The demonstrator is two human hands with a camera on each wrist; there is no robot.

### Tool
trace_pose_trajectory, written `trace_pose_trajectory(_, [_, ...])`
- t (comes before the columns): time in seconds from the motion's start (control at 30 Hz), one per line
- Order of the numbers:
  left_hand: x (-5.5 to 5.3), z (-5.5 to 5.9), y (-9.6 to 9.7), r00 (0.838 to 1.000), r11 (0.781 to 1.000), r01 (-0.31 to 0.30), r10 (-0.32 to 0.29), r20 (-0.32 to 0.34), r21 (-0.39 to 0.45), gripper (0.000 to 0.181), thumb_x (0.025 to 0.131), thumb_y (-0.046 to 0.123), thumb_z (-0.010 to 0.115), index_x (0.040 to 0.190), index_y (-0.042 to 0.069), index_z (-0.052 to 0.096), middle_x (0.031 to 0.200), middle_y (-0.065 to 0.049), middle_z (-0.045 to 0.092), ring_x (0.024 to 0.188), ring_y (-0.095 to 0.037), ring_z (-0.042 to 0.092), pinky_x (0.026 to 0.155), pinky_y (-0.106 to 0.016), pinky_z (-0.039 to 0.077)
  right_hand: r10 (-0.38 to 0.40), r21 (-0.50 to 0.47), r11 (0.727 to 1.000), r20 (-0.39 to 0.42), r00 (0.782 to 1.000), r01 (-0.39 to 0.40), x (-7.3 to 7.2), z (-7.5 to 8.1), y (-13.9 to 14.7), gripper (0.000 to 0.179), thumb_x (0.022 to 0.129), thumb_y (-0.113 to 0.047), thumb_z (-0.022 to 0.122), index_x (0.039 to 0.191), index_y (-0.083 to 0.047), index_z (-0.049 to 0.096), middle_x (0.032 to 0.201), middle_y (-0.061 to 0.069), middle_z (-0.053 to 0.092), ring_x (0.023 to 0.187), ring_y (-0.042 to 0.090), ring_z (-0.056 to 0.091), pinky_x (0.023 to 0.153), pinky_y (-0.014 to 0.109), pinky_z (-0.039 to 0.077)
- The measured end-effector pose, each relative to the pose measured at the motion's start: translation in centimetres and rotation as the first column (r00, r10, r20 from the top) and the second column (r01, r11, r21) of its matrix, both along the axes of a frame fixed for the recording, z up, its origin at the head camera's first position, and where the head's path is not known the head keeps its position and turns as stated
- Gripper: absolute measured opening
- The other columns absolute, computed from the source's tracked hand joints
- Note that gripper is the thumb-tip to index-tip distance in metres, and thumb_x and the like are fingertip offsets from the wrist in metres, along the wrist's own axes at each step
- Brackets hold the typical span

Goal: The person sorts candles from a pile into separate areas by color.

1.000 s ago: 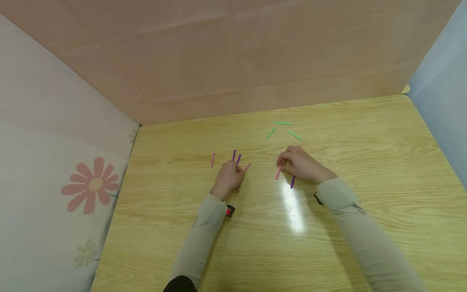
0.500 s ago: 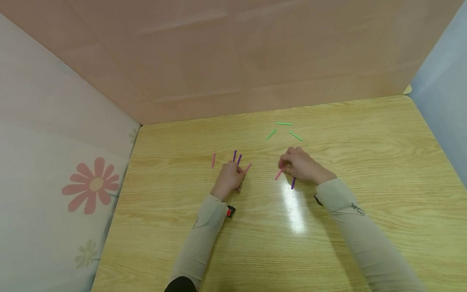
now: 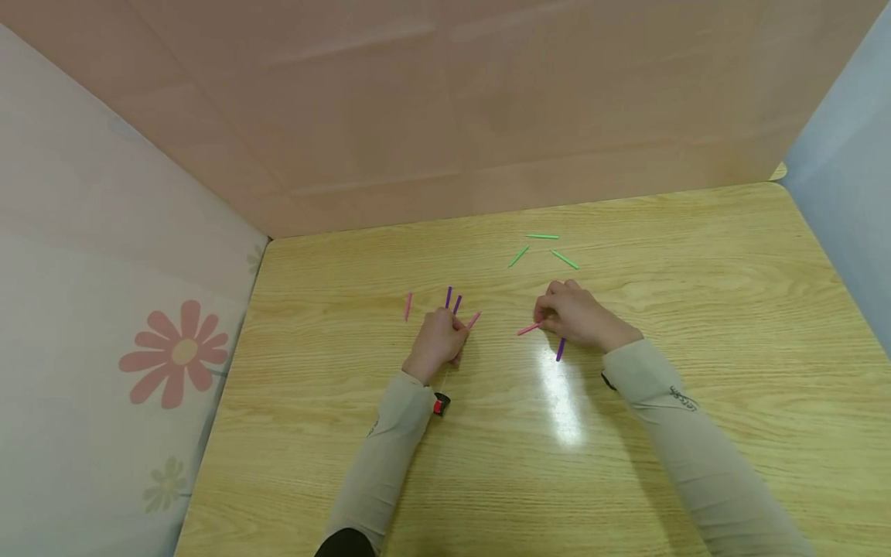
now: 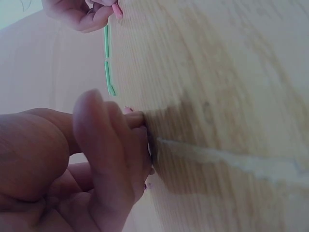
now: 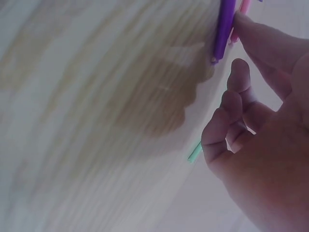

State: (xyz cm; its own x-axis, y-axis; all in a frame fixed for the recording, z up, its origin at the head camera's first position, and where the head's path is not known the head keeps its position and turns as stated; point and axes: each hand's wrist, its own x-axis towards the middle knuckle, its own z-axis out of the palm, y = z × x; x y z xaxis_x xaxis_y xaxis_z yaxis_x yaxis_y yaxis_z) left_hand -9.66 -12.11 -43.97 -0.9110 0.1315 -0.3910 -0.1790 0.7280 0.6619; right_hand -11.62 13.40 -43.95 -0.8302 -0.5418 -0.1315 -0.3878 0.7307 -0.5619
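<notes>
My left hand (image 3: 437,340) is low over the table, its bent fingertips at the lower end of a short pink stick (image 3: 474,319). Two purple sticks (image 3: 448,296) poke out beyond its knuckles, their near ends hidden. To the right, my right hand (image 3: 574,316) pinches another pink stick (image 3: 528,329) by one end, and that stick points left. Below this palm a purple stick (image 3: 560,350) shows its near part; in the right wrist view the purple stick (image 5: 223,34) is beside the thumb. A further pink stick (image 3: 407,307) lies left of my left hand.
Three green sticks (image 3: 542,236) lie on the table behind my right hand, forming a loose open triangle. A peach-coloured panel (image 3: 452,116) stands along the back edge of the wood-grain table (image 3: 696,255). A flower-printed panel (image 3: 174,348) stands at the left.
The pink stick at my right hand has swung from nearly upright in view to nearly level, its free end turning left. My left hand has stayed in place.
</notes>
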Motion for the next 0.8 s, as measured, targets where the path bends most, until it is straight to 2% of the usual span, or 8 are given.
trace_pose_trajectory(0.2, [0.0,0.1,0.0,1.0,1.0,0.006,-0.006,0.006,-0.005,0.022,0.091,0.003,0.052,0.085,-0.003,0.073,0.048,-0.008,0.059,0.036,-0.012,0.054,0.042,-0.024,0.05,-0.005,-0.008,1.0,-0.01,1.0,0.005,0.1,-0.2,0.0,0.005,0.086,-0.012,0.071,0.084,-0.015,0.067,0.09,0.002,0.055,0.086,0.023,0.04,0.078,0.04,0.034])
trace_pose_trajectory(0.43, [0.0,0.1,0.0,1.0,1.0,0.019,-0.019,0.002,0.002,0.022,0.094,0.006,0.055,0.09,-0.004,0.073,0.053,-0.013,0.063,0.039,-0.015,0.058,0.042,-0.023,0.049,-0.013,-0.032,0.999,-0.063,0.998,0.011,0.1,-0.3,0.2,0.004,0.088,-0.016,0.069,0.089,-0.013,0.068,0.092,0.002,0.058,0.087,0.024,0.045,0.082,0.043,0.037])
trace_pose_trajectory(0.6, [0.0,0.1,0.1,1.0,1.0,0.011,-0.011,0.003,-0.003,0.021,0.093,0.004,0.054,0.09,-0.004,0.073,0.054,-0.013,0.064,0.037,-0.013,0.055,0.041,-0.022,0.049,-0.059,-0.045,0.997,-0.087,0.994,0.055,-0.1,0.1,1.0,0.005,0.09,-0.015,0.066,0.092,-0.011,0.069,0.092,0.003,0.063,0.085,0.024,0.046,0.079,0.038,0.037])
trace_pose_trajectory(0.8, [0.0,0.2,0.1,1.0,1.0,0.022,-0.022,0.001,0.0,0.022,0.093,0.005,0.054,0.088,-0.004,0.073,0.054,-0.013,0.064,0.038,-0.014,0.056,0.043,-0.023,0.05,-0.144,-0.077,0.987,-0.061,0.988,0.139,-0.2,0.6,2.2,0.008,0.091,-0.01,0.062,0.094,-0.004,0.067,0.093,0.01,0.067,0.094,0.031,0.054,0.084,0.045,0.043])
